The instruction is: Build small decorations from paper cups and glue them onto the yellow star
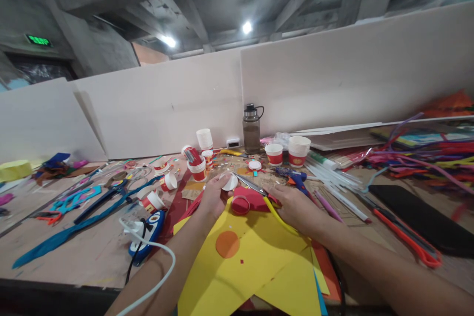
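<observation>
Head view — left hand in pinch on white piece; right hand in curl round scissors

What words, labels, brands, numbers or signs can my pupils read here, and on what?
No text can be read with certainty.
Green lit sign at upper left: characters too blurred to read.
Red-and-white cups: yellowish print on the red bands, too small to read.
Small white device with a dark display: any digits too small to read.
Scissors and held white piece: no lettering visible.
</observation>
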Action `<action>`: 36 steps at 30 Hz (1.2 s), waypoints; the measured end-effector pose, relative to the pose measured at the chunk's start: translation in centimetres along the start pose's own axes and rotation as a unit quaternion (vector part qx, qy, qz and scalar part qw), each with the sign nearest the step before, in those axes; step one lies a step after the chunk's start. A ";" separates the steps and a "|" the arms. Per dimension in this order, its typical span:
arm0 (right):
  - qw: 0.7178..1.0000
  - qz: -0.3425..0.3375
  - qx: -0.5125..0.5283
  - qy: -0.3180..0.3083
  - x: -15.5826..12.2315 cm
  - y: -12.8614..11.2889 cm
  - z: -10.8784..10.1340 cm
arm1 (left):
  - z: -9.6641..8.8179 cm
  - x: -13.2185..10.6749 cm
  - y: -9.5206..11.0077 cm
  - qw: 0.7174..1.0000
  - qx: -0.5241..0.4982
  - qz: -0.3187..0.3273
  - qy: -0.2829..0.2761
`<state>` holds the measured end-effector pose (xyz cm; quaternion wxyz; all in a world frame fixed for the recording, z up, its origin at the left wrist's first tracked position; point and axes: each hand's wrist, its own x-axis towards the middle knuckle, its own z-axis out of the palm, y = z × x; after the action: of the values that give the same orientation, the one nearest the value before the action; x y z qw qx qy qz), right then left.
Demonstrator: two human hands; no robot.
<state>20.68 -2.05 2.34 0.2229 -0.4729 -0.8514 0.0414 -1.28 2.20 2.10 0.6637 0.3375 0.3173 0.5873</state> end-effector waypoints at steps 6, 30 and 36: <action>1.000 -0.011 -0.001 0.020 -0.1 0.2 0.2 | -0.2 0.0 0.2 1.000 0.009 -0.006 -0.014; 0.996 0.005 0.069 0.063 0.0 0.1 -0.5 | -0.5 0.2 0.4 0.967 0.229 0.115 -0.008; 0.998 0.022 -0.003 0.055 -0.5 0.5 0.6 | -0.9 0.1 0.6 0.950 0.289 0.121 -0.004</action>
<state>21.09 -2.08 1.51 0.2673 -0.4940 -0.8272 0.0180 -2.34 2.42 2.11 0.4625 0.5529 0.4279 0.5452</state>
